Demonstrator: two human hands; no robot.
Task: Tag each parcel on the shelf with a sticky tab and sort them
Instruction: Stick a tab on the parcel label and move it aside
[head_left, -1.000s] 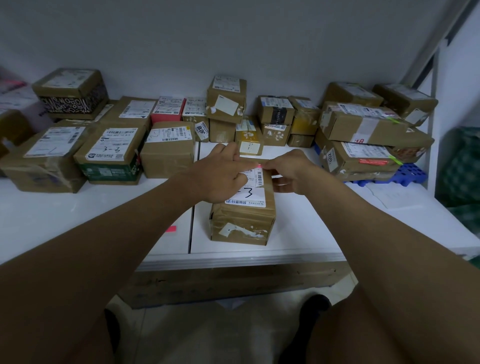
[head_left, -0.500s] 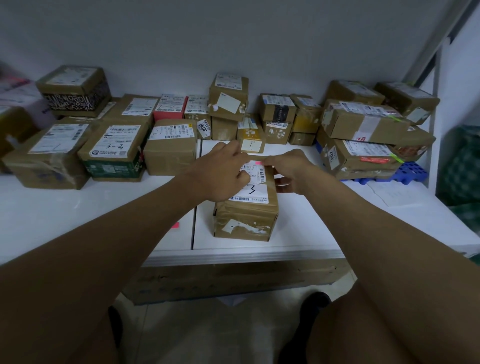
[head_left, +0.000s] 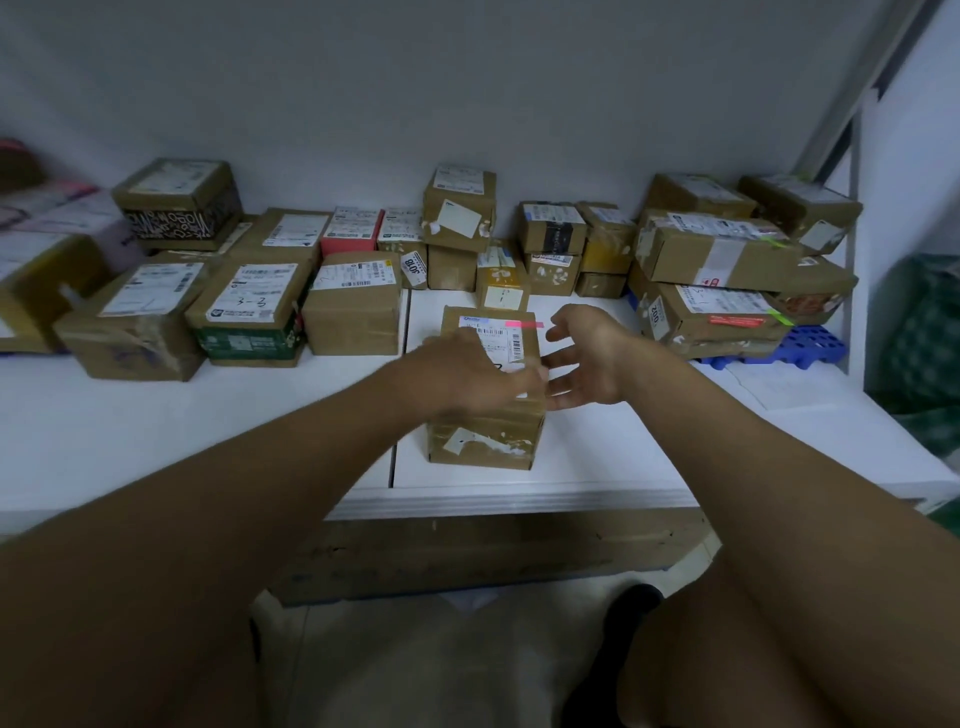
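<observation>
Centrally, pink sticky tab (head_left: 523, 324) on parcel (head_left: 485, 436), both hands beside it

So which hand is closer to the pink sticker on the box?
Right. The right hand is open just beside the pink sticker; the left hand lies lower on the box.

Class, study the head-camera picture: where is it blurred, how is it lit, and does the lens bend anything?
Head view: the left hand is smeared by motion blur over the parcel; the right hand is sharper; light is dim and flat, without glare; the wide lens bows the shelf edge; the pink tab reads clearly.
</observation>
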